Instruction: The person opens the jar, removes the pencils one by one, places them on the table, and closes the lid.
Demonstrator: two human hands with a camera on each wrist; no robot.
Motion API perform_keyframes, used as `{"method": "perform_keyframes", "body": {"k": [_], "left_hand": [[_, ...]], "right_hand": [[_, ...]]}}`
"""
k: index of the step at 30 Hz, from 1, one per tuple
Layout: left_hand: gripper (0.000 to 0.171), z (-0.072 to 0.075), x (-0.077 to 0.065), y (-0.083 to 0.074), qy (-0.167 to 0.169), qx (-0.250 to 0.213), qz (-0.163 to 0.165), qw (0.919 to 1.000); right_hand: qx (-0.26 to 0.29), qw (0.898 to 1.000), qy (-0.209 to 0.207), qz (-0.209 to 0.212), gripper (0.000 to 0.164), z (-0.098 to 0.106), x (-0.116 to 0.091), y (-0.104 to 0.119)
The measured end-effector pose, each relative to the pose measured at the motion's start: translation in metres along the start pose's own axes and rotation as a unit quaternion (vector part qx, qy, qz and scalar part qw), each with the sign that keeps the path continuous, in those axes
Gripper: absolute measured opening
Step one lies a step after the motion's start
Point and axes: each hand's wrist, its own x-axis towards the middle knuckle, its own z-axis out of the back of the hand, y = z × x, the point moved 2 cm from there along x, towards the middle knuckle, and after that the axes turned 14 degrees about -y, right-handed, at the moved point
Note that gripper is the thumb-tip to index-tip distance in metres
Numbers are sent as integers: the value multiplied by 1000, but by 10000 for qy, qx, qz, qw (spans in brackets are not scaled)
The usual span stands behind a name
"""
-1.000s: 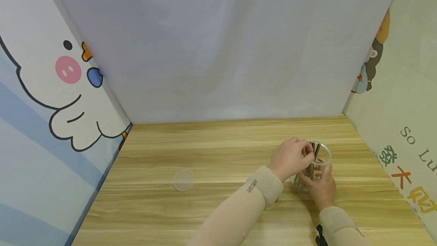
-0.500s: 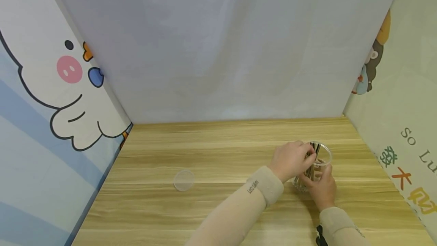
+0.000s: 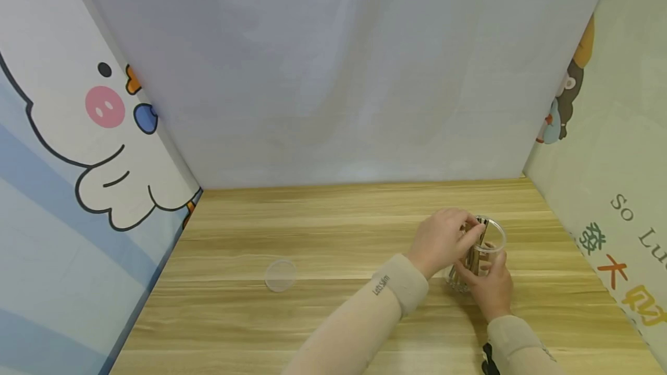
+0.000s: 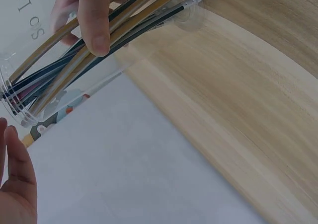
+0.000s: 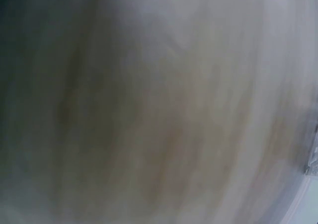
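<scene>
- While bracing the clear jar (image 3: 488, 252) around its middle, gripping firmly with the right hand (image 3: 492, 289), with thumb and fingers on opposite sides, probably so as to prevent any wobble.
- Up at the mouth of the jar, working with the left hand (image 3: 442, 242), fingers bent by the rim; can't tell whether pinching anything or merely touching.
- And inside the jar, seemingly pencils (image 4: 144, 19), bundled lengthwise, leaning on the wall, presumably for want of anything else to rest against.
- Over to the side, lying flat on the table (image 3: 234, 328), well apart from both hands: a round see-through disc (image 3: 280, 275), perhaps the lid, likely parked there to allow free access to the mouth.
- From the right wrist, just blur up close; can't read any more of the grip there.
</scene>
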Motion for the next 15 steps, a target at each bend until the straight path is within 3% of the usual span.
{"method": "perform_keyframes", "body": {"k": [4,7,15], "left_hand": [[23,5,2,0,-575,-522,-208,9968],[21,8,4,0,-817,-772,-360,9930],[25,13,10,0,-816,-936,-273,9919]], "right_hand": [[24,10000,20,-89,76,0,-1,2],[11,10000,-15,-56,76,0,-1,2],[31,9999,-111,-61,75,0,-1,3]]}}
